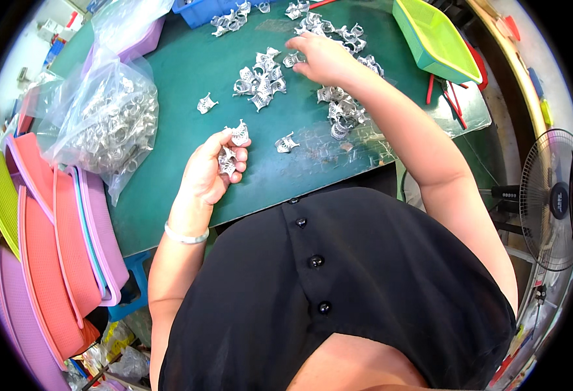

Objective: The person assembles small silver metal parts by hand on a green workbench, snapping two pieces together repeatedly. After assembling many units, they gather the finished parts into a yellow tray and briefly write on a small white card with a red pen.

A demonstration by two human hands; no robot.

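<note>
I have the left hand with its fingers curled closed on two lacy metal pieces, one by the thumb tip, one against the palm. I see the right hand over the green desk, fingers parted beside a loose piece; I can't tell whether they touch it. Heaps of silver pieces lie nearby, and a clear bag holds more at left.

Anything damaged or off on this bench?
Yes: the green tabletop has a worn patch near its front edge, by the nearest heap of silvery openwork pieces. It looks scuffed and flaking, unlike the smoother green elsewhere. Nothing else clearly stands out.
</note>
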